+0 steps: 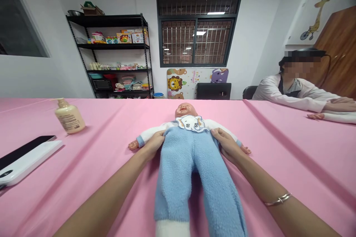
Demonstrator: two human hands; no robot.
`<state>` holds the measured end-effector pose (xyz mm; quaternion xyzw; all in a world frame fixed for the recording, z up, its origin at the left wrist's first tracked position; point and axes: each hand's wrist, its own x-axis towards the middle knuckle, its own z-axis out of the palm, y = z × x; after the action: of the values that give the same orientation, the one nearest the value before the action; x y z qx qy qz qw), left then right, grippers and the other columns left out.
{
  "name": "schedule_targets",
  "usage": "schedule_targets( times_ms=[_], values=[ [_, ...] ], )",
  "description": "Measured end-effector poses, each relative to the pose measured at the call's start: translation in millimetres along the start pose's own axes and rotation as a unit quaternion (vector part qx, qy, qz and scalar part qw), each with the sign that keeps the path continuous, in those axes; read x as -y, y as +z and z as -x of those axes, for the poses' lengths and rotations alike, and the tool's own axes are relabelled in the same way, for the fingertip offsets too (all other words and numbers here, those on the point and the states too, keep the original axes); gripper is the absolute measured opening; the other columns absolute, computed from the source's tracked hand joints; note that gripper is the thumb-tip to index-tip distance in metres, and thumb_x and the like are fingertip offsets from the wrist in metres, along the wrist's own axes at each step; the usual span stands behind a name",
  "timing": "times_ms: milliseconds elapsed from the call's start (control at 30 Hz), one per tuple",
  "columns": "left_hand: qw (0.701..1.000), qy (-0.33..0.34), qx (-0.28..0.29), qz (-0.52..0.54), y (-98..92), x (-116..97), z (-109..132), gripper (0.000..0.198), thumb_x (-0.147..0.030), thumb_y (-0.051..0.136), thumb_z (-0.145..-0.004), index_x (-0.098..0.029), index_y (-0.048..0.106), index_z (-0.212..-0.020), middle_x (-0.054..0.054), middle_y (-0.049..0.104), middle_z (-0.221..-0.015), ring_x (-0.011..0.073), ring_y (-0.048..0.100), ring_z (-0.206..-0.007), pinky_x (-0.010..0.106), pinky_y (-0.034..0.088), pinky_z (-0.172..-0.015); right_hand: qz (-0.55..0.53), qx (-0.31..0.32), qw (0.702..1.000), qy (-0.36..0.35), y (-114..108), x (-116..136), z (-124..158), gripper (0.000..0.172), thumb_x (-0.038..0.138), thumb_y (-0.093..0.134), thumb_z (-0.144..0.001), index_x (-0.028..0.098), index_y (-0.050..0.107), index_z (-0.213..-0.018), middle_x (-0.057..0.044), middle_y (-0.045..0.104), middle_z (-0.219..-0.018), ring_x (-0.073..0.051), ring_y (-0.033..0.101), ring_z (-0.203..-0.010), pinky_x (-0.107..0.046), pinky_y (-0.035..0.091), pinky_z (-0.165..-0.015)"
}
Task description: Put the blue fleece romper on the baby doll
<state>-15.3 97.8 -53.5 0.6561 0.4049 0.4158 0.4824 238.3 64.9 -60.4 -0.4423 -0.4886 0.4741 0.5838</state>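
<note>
Head view of a two-handed hold at the waist of a doll.

The doll [191,124] lies on its back at the middle of a pink tablecloth [280,163], head away from the person and legs toward them. Its arms spread to either side, and its white top with an elephant bib [191,123] sits just above the waist of blue fleece trousers [180,177]. A white sock [172,229] shows at the near edge of the view.

The left hand [152,145] and right hand [225,144] sit level on opposite sides of the waist, wrists low and forearms angled in. The fingers [158,140] of each hand are closed on the fleece, grasping it at the hip rather than clenched into a fist. (A bangle [279,199] circles the right wrist.) This level, matched hold is good practice: the pull stays even on both sides and the doll lies square.

A pump bottle [69,116] and a phone [26,161] lie on the table to the left, well apart from the hands. At the right, a seated co-worker [294,94] rests both forearms on the tablecloth. A shelf [111,55] of toys stands beyond.
</note>
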Motion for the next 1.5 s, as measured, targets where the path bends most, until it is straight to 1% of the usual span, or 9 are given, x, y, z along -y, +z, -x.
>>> schedule_targets(
  times_ms=[133, 333, 433, 567, 767, 967, 1100, 1233, 1500],
  values=[
    [0.997, -0.007, 0.016, 0.071, 0.1, 1, -4, 0.018, -0.020, 0.055, -0.062, -0.015, 0.061, -0.078, 0.002, 0.061, -0.073, 0.0195, 0.055, -0.074, 0.030, 0.043, -0.071, 0.054, 0.065, 0.996, 0.008, 2, -6, -5, 0.041, 0.050, 0.059, -0.072, 0.022, 0.051, -0.101, -0.006, 0.057, -0.105, -0.020, 0.054, -0.097, -0.031, 0.045, -0.081],
    [0.998, 0.040, -0.050, 0.030, -4.6, 8, -12, 0.022, -0.015, 0.058, -0.056, -0.014, 0.057, -0.078, 0.003, 0.062, -0.081, 0.0190, 0.056, -0.078, 0.031, 0.044, -0.073, 0.243, -0.127, 0.943, -0.187, 22, 24, 13, 0.030, 0.039, 0.055, -0.077, 0.018, 0.051, -0.099, -0.010, 0.056, -0.107, -0.025, 0.051, -0.103, -0.040, 0.042, -0.086],
    [0.995, 0.041, -0.066, 0.067, -4.6, 10, -12, 0.028, -0.016, 0.059, -0.056, -0.014, 0.056, -0.083, 0.004, 0.063, -0.085, 0.0196, 0.057, -0.083, 0.032, 0.044, -0.078, 0.302, 0.076, 0.920, -0.239, 49, 55, 60, 0.014, 0.034, 0.050, -0.082, 0.021, 0.055, -0.078, -0.003, 0.060, -0.080, -0.017, 0.056, -0.077, -0.031, 0.044, -0.073],
    [0.992, 0.045, -0.087, 0.074, -4.0, 8, -11, 0.023, -0.018, 0.056, -0.058, -0.014, 0.057, -0.081, 0.003, 0.062, -0.083, 0.0185, 0.056, -0.082, 0.032, 0.042, -0.081, 0.429, 0.360, 0.755, -0.341, 77, 56, 117, 0.006, 0.022, 0.055, -0.078, 0.020, 0.056, -0.073, 0.000, 0.057, -0.074, -0.012, 0.049, -0.064, -0.024, 0.037, -0.055],
    [0.991, 0.046, -0.100, 0.077, -1.5, 3, -8, 0.022, -0.021, 0.055, -0.058, -0.015, 0.057, -0.079, 0.003, 0.063, -0.083, 0.0202, 0.056, -0.083, 0.033, 0.042, -0.081, 0.563, 0.207, 0.626, -0.498, 84, 29, 126, 0.017, 0.011, 0.051, -0.073, 0.018, 0.045, -0.059, -0.002, 0.046, -0.060, -0.014, 0.040, -0.052, -0.027, 0.021, -0.042],
    [0.991, 0.055, -0.113, 0.053, -3.0, 7, -12, 0.021, -0.022, 0.052, -0.054, -0.016, 0.057, -0.074, 0.004, 0.061, -0.078, 0.0210, 0.055, -0.080, 0.033, 0.041, -0.078, 0.576, 0.281, 0.572, -0.512, 93, 25, 133, 0.018, 0.009, 0.051, -0.076, 0.019, 0.044, -0.063, 0.000, 0.044, -0.055, -0.012, 0.037, -0.045, -0.026, 0.021, -0.039],
    [0.989, 0.069, -0.121, 0.041, -4.1, 11, -16, 0.017, -0.021, 0.049, -0.053, -0.018, 0.056, -0.068, 0.004, 0.060, -0.074, 0.0214, 0.054, -0.076, 0.033, 0.042, -0.074, 0.553, 0.341, 0.611, -0.452, 96, 33, 136, 0.014, 0.012, 0.051, -0.078, 0.018, 0.048, -0.066, 0.001, 0.051, -0.061, -0.011, 0.041, -0.045, -0.025, 0.024, -0.039],
    [0.989, 0.076, -0.123, 0.027, -3.1, 10, -16, 0.013, -0.023, 0.049, -0.053, -0.019, 0.055, -0.063, 0.004, 0.060, -0.070, 0.0205, 0.053, -0.072, 0.032, 0.043, -0.070, 0.457, 0.368, 0.768, -0.256, 86, 63, 103, 0.007, 0.019, 0.048, -0.083, 0.019, 0.055, -0.080, 0.002, 0.060, -0.077, -0.010, 0.053, -0.064, -0.020, 0.038, -0.058],
    [0.976, 0.067, -0.202, -0.050, -21.7, 8, -14, 0.019, -0.024, 0.041, -0.060, -0.018, 0.054, -0.073, -0.001, 0.054, -0.062, 0.0159, 0.051, -0.060, 0.028, 0.041, -0.059, 0.310, -0.083, 0.936, -0.148, 20, -7, -16, 0.023, 0.037, 0.047, -0.075, 0.015, 0.056, -0.073, -0.006, 0.061, -0.075, -0.020, 0.054, -0.074, -0.032, 0.040, -0.070]
  ],
)
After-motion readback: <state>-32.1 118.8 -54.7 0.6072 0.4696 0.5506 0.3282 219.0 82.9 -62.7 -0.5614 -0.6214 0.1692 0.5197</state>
